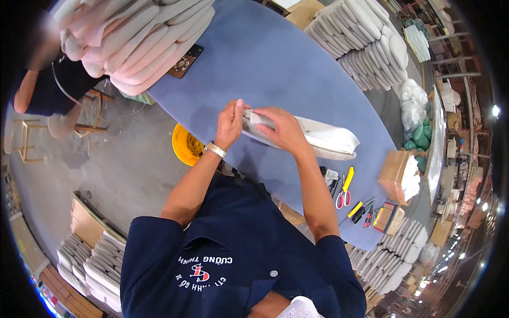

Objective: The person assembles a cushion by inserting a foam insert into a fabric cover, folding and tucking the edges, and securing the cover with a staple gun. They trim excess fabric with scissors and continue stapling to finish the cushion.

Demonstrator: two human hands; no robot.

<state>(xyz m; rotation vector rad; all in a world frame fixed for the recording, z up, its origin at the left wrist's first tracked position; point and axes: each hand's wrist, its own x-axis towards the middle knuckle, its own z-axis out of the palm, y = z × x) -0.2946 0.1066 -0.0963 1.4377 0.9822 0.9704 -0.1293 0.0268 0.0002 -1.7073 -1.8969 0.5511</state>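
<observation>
A long pale grey cushion (327,139), covered in fabric, rests on its narrow side on the blue-grey table. Its left end lies between my hands. My left hand (230,125), with a metal-banded watch on the wrist, grips the edge of that end, thumb and fingers pointing away from me. Over the top of the cushion near the same end curls my right hand (282,129), its fingers bent around the fabric. A whitish fold of cloth shows between the two hands. Part of the gripped end is hidden behind the fingers.
Piled cushions (138,42) stand on the table's far left beside a phone (185,61). Red-handled scissors (343,199), a yellow cutter (348,179) and other tools lie at right. A cardboard box (395,175) stands beyond. A yellow bucket (183,148) sits below the left edge; another person (47,79) is far left.
</observation>
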